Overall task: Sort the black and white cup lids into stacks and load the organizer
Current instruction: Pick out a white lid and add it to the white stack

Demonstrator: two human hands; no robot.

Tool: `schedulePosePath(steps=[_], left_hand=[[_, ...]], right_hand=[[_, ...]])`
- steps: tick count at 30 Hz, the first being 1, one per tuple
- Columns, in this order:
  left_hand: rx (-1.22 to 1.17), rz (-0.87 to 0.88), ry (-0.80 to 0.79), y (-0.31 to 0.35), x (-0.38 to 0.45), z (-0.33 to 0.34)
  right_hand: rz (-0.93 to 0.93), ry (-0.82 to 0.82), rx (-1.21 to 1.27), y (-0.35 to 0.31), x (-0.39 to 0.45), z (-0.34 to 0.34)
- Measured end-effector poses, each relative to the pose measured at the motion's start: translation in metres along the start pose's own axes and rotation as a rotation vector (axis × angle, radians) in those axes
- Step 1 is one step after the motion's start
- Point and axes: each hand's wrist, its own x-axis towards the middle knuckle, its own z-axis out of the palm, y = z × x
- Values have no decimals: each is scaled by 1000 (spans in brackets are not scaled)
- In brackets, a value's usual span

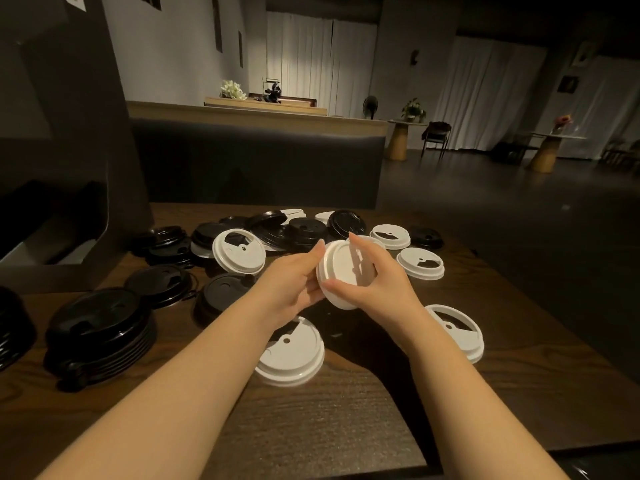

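- At the centre of the frame both hands hold a small stack of white lids (341, 271), tilted on its edge above the table (311, 427).
- The left hand (294, 282) has its grip closed on the left rim of the stack, with fingers curled behind it and the thumb up at the top edge.
- The right hand (377, 275) has its grip closed on the right side, the thumb at the lower rim and the fingers over the top.
- Below the hands one white lid (294, 355) lies flat on the table, partly under the left forearm.
- Another white lid (457, 330) lies at the lower right, beside the right forearm.
- Two white lids (420, 263) (390, 236) lie at the right of the hands.
- A white lid (239, 251) leans tilted at the left of the hands, on black lids.
- A black stack (100, 334) stands at the lower left of the frame.
- A pile of loose black lids (304, 226) lies at the far side of the table.
- The dark organizer (52, 237) is at the left edge of the frame.
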Motion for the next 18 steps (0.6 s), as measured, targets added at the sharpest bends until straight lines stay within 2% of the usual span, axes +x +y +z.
schedulePosePath(steps=[2,4,6,8,10,13,16,18], left_hand=[[-153,-18,-25,0,1,-4],[-287,-41,45,2,0,-6],[-370,-36,149,3,0,-7],[-444,-11,178,5,0,-8],[-457,20,157,6,-1,-8],[-334,49,120,4,-1,-7],[-230,58,100,2,1,-7],[-226,68,99,3,1,-10]], right_hand=[[0,16,150,0,0,1],[33,95,496,0,2,-1],[158,238,842,3,9,-8],[252,325,966,8,15,-15],[268,290,908,12,17,-14],[249,223,693,13,13,-7],[110,210,395,12,9,-2],[73,158,318,12,8,0]])
